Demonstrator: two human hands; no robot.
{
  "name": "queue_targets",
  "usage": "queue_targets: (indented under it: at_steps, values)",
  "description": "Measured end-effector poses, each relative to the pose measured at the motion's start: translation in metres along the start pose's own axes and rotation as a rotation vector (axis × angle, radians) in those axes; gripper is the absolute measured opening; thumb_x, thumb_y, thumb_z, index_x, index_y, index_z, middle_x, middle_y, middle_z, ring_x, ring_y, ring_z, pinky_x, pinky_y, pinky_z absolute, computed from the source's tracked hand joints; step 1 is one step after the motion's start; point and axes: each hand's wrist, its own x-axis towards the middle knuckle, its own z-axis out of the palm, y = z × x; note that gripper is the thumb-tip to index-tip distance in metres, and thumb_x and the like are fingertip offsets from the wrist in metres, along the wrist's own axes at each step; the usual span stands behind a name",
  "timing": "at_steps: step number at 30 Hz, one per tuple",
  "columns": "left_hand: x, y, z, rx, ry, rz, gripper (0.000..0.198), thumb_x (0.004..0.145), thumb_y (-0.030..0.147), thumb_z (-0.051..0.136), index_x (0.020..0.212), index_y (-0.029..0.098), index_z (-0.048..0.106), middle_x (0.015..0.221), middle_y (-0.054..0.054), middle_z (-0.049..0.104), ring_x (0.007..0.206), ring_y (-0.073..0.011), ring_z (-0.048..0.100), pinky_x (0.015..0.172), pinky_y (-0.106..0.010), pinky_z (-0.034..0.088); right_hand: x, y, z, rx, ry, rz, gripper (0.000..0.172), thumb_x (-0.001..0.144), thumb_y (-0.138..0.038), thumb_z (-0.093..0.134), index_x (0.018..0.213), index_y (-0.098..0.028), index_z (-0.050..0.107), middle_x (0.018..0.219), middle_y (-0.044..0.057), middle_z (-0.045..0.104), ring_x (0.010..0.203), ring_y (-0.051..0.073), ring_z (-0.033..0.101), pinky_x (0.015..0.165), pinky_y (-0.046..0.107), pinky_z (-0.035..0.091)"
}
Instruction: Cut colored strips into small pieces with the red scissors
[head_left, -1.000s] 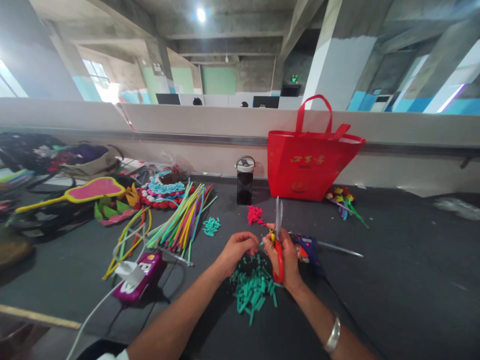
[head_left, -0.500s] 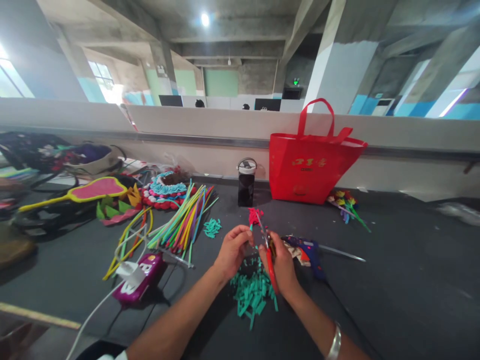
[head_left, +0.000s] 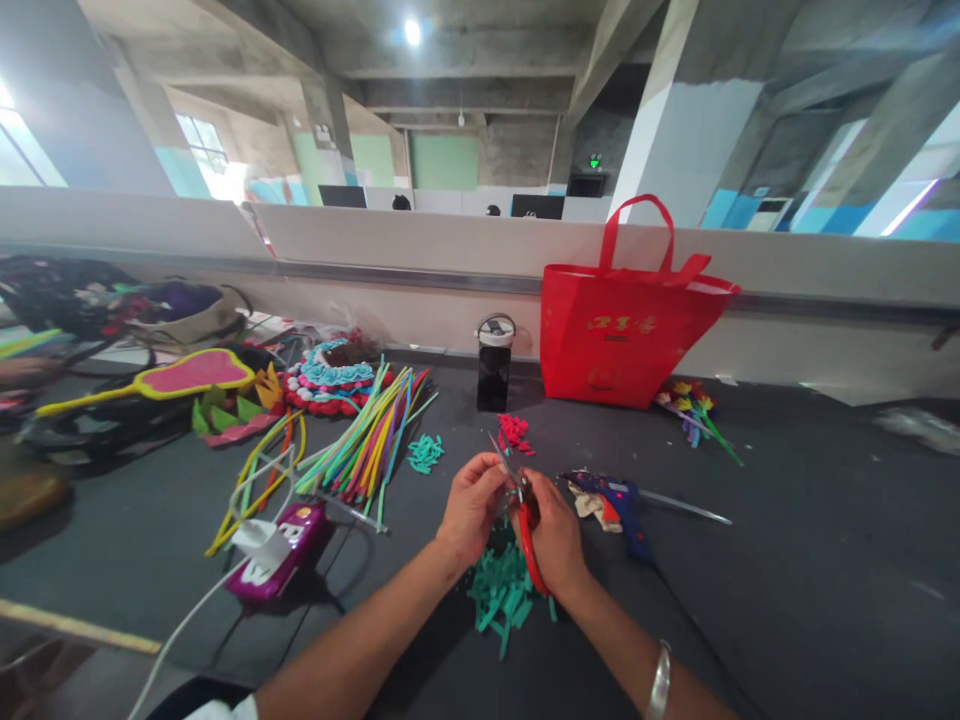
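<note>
My right hand point(head_left: 551, 525) is closed around red-handled scissors point(head_left: 531, 550), whose blades point up and left across the tips of my left hand. The fingers of my left hand point(head_left: 472, 505) are pinched together on a small green strip, mostly hidden by the fingers and blades. Below both hands lies a loose pile of green strips point(head_left: 501, 592) on the dark table. Just beyond the scissor tips is a small heap of red pieces point(head_left: 514, 432). A little heap of teal pieces point(head_left: 426, 454) sits to the left of it.
A black bottle point(head_left: 493, 375) and a red bag point(head_left: 626, 335) stand at the back. Right of my hands lies a blue glue gun point(head_left: 626, 510) with a cord. On the left are colourful pipe cleaners point(head_left: 375, 435), a purple power strip point(head_left: 281, 560) and craft pieces.
The scissors have tilted further left, and their blades now cross in front of my left fingertips. My hands have drawn closer together, and the green strip's upper end no longer shows.
</note>
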Motion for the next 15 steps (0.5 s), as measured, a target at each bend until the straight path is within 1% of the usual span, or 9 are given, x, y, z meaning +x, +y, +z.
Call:
queue_targets:
  at_steps: [8,15]
  values:
    - [0.0000,0.0019,0.0019,-0.015,-0.013,0.013,0.016,0.069,0.026,0.073,0.074,0.016,0.061,0.064,0.002,0.061,0.062,-0.0102,0.055,0.066,-0.023,0.044,-0.0008,0.0004,0.0000,0.006,-0.004,0.015,0.041,0.079,-0.016,0.049,0.119,-0.019,0.055,0.109,0.009,0.065,0.095,0.022,0.064,0.085,0.038,0.053]
    - [-0.0004,0.0029,0.0021,0.011,-0.001,0.013,0.017,0.069,0.028,0.074,0.073,0.016,0.062,0.064,0.002,0.060,0.061,-0.0098,0.054,0.067,-0.023,0.044,-0.0020,0.0011,-0.0004,0.070,0.002,0.009,0.043,0.078,-0.013,0.047,0.120,-0.020,0.056,0.105,0.008,0.066,0.093,0.021,0.065,0.084,0.036,0.053]
